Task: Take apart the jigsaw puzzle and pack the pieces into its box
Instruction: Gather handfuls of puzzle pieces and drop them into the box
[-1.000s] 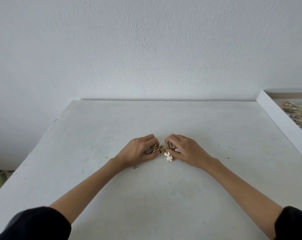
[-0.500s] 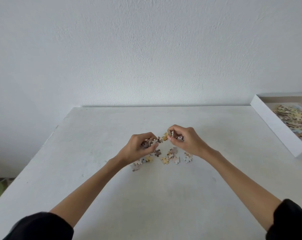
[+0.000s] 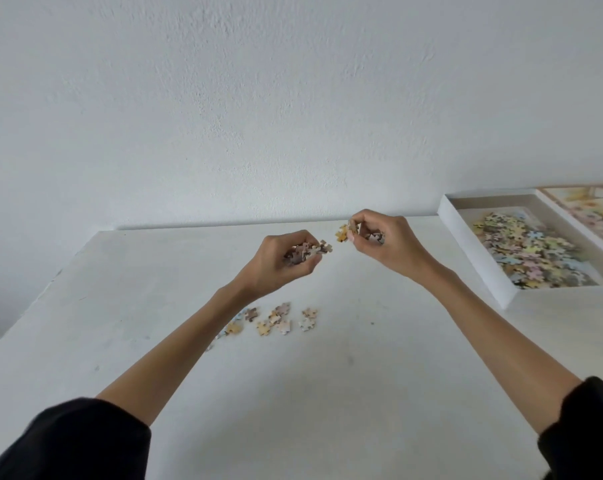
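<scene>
Both hands raised above white table (image 3: 327, 393); left hand (image 3: 279, 261) curled round a clump of puzzle pieces (image 3: 301, 252), a couple sticking out past the fingers; right hand (image 3: 384, 242) also curled, pinching a yellow piece (image 3: 342, 233) at thumb and forefinger, more pieces tucked in palm; hands near each other, not touching; loose pieces (image 3: 279, 318) scattered on table below left wrist; open white box (image 3: 473, 251) at right edge of table, heap of pastel pieces inside; black sleeves low in view.
</scene>
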{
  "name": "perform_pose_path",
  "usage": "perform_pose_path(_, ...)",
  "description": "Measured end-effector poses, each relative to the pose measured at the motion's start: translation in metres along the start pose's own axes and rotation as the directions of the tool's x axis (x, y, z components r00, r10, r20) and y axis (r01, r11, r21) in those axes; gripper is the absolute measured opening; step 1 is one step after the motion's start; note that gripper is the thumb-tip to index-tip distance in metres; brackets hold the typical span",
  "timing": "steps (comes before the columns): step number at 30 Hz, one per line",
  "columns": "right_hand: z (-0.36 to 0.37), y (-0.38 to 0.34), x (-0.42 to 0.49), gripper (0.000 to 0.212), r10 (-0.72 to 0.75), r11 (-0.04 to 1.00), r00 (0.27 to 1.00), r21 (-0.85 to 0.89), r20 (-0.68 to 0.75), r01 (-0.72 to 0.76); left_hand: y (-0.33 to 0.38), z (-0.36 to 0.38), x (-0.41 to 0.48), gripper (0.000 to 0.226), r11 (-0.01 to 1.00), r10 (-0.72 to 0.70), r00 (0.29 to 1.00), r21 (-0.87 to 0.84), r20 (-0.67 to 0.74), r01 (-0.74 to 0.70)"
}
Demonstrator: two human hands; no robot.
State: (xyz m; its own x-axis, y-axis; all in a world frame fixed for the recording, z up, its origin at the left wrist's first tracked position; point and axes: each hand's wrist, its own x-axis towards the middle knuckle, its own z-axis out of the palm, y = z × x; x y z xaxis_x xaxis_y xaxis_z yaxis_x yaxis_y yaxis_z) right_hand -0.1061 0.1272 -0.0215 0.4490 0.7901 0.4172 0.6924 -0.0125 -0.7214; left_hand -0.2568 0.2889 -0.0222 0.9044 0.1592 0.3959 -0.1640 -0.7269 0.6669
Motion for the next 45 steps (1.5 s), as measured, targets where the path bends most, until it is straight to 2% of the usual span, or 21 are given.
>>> perform_pose_path(5,-0.073,0.025,-0.011,0.016,0.014,0.999,0.997,-0.038,-0.075,-0.017,0.033,0.051,0.052,0.010,0.998,0.045,0.999,-0.052,0.024,-0.043)
perform_pose_path(11,-0.162,0.062,-0.030,0.007,0.027,0.993,0.986,-0.112,-0.165,-0.046,0.081,0.124,0.117,0.007,0.989,0.118,0.991,-0.100,0.068,-0.111)
perform_pose_path(17,-0.226,0.111,-0.048,0.007,0.070,0.979,0.981,-0.174,-0.182,-0.103,0.114,0.198,0.168,0.005,0.981,0.182,0.972,-0.098,0.146,-0.169)
perform_pose_path(20,-0.241,0.137,-0.053,0.009,0.098,0.968,0.978,-0.211,-0.185,-0.137,0.117,0.227,0.184,0.004,0.981,0.176,0.968,-0.107,0.177,-0.159)
perform_pose_path(23,-0.251,0.163,-0.059,0.005,0.133,0.966,0.973,-0.193,-0.191,-0.170,0.115,0.256,0.198,0.014,0.981,0.194,0.955,-0.066,0.223,-0.183)
perform_pose_path(29,-0.255,0.204,-0.065,0.010,0.185,0.942,0.964,-0.245,-0.193,-0.230,0.105,0.288,0.216,0.025,0.930,0.287,0.895,0.126,0.342,-0.346)
perform_pose_path(32,-0.255,0.213,-0.064,0.019,0.198,0.939,0.959,-0.242,-0.201,-0.245,0.101,0.291,0.217,0.027,0.907,0.311,0.883,0.167,0.352,-0.387)
perform_pose_path(40,-0.249,0.213,-0.067,0.029,0.284,0.924,0.954,-0.237,-0.098,-0.300,0.097,0.283,0.213,0.025,0.891,0.373,0.861,0.127,0.344,-0.437)
perform_pose_path(45,-0.247,0.199,-0.068,0.019,0.329,0.907,0.931,-0.222,-0.155,-0.357,0.099,0.272,0.207,0.021,0.903,0.359,0.872,0.113,0.332,-0.415)
